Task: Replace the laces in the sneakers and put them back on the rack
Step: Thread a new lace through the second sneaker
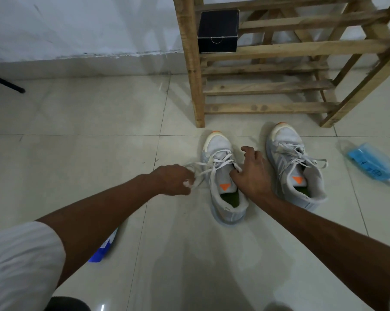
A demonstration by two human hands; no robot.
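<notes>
Head view; the person is low over the tile floor [77, 153], both arms reaching toward a pair of grey-white sneakers that stand side by side, toes toward the wooden rack [193, 75]; neither shoe is on the rack yet.

Left sneaker [225, 198] sits between the hands; its lace [220, 161] is slack, crossed over the tongue, with loose loops spilling out to the left.

Left hand [176, 179]: fingers curled and clamped on a bunch of that lace, just beside the shoe.

Right hand [253, 173]: against the shoe's right flank; thumb and forefinger look pinched on a lace end near the top eyelets; the other fingers are loosely bent.

Right sneaker [301, 176] stands just beside the right hand, untouched; its own lace lies loose and untied.

Blue packet [373, 163] lies on the floor right of the shoes; contents not readable.

Judgement: the step in hand is lace work on the left sneaker; I cannot tell whether this lace is the old one coming out or the new one going in. The next move calls for one hand steadying the shoe while the other draws the lace along the line of an eyelet, one row at a time; a limp lace pulled sideways is likely to bind. The right sneaker and the return to the rack remain.
</notes>
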